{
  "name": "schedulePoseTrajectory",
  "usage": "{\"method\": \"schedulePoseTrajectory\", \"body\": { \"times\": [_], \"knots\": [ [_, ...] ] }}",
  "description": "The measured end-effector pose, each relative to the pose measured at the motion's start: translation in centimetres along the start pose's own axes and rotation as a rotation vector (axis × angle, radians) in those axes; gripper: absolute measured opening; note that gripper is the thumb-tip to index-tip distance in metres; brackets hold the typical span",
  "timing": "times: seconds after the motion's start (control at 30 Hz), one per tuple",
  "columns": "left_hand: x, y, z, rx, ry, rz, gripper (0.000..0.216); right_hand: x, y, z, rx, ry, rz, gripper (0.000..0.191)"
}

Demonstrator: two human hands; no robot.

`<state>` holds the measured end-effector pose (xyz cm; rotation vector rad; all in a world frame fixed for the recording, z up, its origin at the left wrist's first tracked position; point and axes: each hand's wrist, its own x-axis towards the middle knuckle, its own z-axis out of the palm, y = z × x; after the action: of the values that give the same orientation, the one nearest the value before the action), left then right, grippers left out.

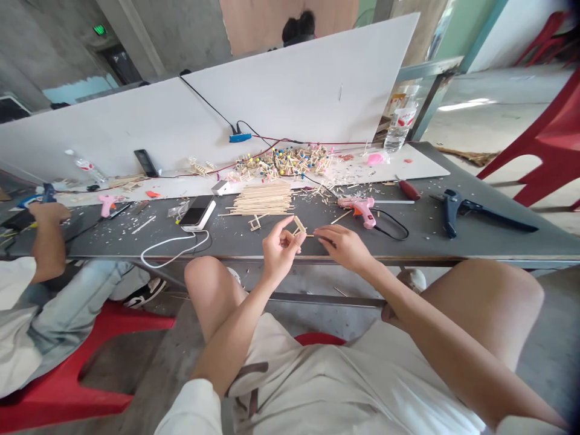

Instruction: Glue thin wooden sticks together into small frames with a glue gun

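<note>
The frame point(299, 226) is gripped in the left hand's point(280, 250) fingertips above the bench's point(235, 243) near edge; just right, the right hand point(347, 248), back upward, pinches a stick point(310, 235)

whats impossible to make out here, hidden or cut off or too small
All in the head view:
- lower part of the frame: behind the left hand
- right end of the stick: covered by the right hand
- wording on the right bottle: too small
- rest of the near right chair: cut off by the right edge
- person beyond the board: it hides all but the head's top
</note>
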<state>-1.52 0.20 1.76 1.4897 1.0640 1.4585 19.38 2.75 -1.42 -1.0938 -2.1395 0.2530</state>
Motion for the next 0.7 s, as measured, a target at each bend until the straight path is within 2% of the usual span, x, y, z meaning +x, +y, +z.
{"method": "schedulePoseTrajectory", "body": {
  "times": [0.1, 0.23, 0.4, 0.5, 0.57, 0.7],
  "knots": [
    [0.0, 0.0, 0.0, 0.009, -0.005, 0.011, 0.066, 1.0, -0.7, 1.4, -0.112, -0.082, -0.096, 0.035],
    [0.0, -0.1, 0.0, 0.017, -0.009, 0.005, 0.066, 1.5, -1.0, 1.9, -0.260, -0.141, -0.101, 0.033],
    [-0.1, -0.3, 0.1, 0.022, -0.017, 0.007, 0.064, 1.4, -1.4, 1.5, -0.280, -0.217, 0.038, 0.028],
    [-0.1, -0.4, 0.2, 0.025, -0.013, 0.004, 0.063, 0.9, -1.5, 1.2, -0.295, -0.189, 0.188, 0.030],
    [-0.1, -0.4, 0.2, 0.028, -0.017, 0.002, 0.063, 0.5, -1.0, 0.7, -0.234, -0.136, 0.279, 0.030],
    [-0.1, -0.4, 0.2, 0.025, -0.024, -0.003, 0.063, -0.5, 1.2, -0.9, 0.096, -0.067, 0.362, 0.032]
  ]
}}
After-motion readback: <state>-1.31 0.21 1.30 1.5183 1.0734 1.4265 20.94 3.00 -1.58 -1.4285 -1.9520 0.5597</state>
